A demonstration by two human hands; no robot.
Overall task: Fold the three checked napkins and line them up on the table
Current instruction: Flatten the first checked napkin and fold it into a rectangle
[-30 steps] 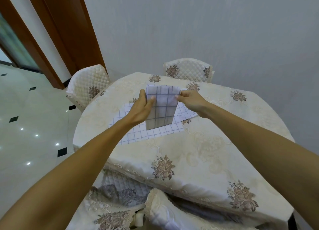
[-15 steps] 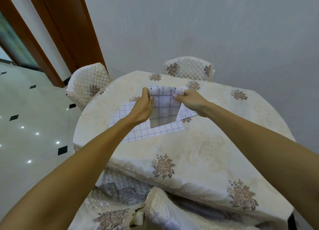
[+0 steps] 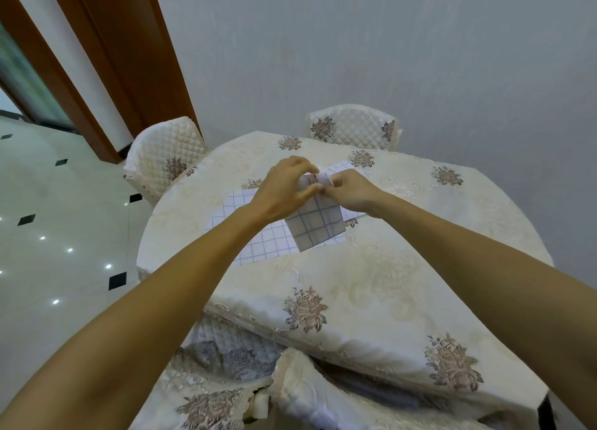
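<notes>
A white checked napkin hangs folded in the air above the table, its lower part dangling free. My left hand and my right hand pinch its top edge, with their fingers close together. Under it a second checked napkin lies spread flat on the cream tablecloth. Part of a third checked napkin shows flat behind my right hand, mostly hidden by my hands.
Quilted chairs stand at the far side and the left of the round table. A third chair with a floral cover is tucked under the near edge. A glossy tiled floor lies to the left.
My hands have come together at the napkin's top edge, bringing its two upper corners toward each other. The hanging napkin is narrower now.
</notes>
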